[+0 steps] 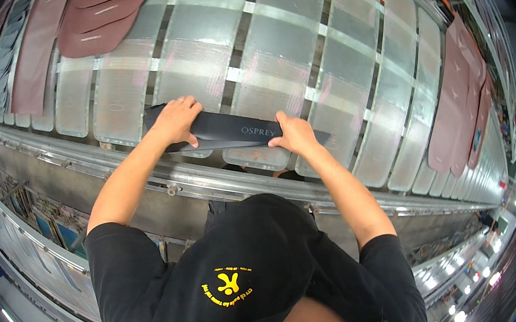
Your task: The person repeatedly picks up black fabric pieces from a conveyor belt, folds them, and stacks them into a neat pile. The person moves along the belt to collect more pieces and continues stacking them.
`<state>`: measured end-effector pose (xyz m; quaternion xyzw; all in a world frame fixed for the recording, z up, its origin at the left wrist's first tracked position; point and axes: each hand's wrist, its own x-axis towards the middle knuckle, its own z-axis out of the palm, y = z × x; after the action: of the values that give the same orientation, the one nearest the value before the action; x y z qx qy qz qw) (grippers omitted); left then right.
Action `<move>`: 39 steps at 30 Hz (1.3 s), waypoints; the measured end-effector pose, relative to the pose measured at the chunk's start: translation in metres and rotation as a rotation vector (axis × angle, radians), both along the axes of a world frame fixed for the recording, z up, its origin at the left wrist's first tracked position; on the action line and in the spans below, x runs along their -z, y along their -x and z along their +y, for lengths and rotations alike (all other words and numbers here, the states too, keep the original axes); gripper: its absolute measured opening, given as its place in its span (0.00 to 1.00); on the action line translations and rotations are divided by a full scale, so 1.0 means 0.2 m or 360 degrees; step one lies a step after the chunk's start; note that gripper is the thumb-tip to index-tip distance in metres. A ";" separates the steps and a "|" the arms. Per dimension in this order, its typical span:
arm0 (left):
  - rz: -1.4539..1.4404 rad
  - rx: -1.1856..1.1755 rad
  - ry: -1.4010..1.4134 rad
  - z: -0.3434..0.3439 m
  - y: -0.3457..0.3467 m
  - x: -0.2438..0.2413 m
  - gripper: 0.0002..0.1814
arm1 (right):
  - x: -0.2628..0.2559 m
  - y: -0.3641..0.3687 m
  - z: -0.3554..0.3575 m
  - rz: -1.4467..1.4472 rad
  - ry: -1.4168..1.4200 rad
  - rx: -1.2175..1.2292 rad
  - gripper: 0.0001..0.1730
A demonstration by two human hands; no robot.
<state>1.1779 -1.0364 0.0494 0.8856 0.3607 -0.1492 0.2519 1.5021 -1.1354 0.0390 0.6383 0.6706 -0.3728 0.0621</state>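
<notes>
A dark, nearly black fabric panel (228,127) bearing pale Osprey lettering is stretched between both hands, folded or bent along its length. My left hand (178,121) grips its left end, thumb on the near side and fingers over the far edge. Toward the right end, my right hand (295,133) pinches it just beyond the lettering, thumb at the near edge. Beyond my right hand a dark corner of the panel lies over a metal plate. The panel covers the near part of several translucent-topped flat plates (271,71); whether it touches them is hard to tell.
Maroon cut fabric pieces (95,31) overlap on the plates at upper left; more maroon pieces (454,105) with small pale prints lie at right. Dark gaps and pale cross strips divide the plates. A metal rail (221,177) runs along the near edge, with a clamp knob (173,189).
</notes>
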 end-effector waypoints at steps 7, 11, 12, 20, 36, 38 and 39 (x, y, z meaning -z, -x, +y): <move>0.0014 -0.0030 0.0269 0.10 0.06 0.09 0.36 | 0.08 -0.06 0.06 0.0654 0.0523 0.0262 0.27; -0.0005 -0.0226 0.0481 0.18 0.05 0.03 0.31 | 0.01 -0.07 0.11 0.1269 0.1274 0.0740 0.27; -0.0079 -0.0267 0.0510 0.18 0.05 0.00 0.31 | 0.00 -0.06 0.12 0.1362 0.1417 0.0748 0.28; 0.0098 0.0018 0.0287 0.04 0.05 0.11 0.22 | 0.10 0.01 -0.10 0.0549 0.0559 0.0289 0.21; -0.0629 0.0348 -0.0181 -0.43 -0.07 -0.01 0.39 | 0.02 0.20 -0.17 -0.0063 -0.0675 -0.0375 0.64; -0.0573 0.0435 -0.0095 -0.61 -0.03 0.08 0.37 | 0.03 0.19 -0.12 0.0005 -0.0651 -0.0260 0.64; -0.0530 0.0431 -0.0071 -0.67 -0.02 0.11 0.38 | 0.02 0.19 -0.10 0.0037 -0.0638 -0.0200 0.64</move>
<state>1.1825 -1.1704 0.0275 0.9437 0.1949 -0.0253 0.2660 1.4635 -1.1556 0.0344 0.5904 0.7706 -0.2347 -0.0508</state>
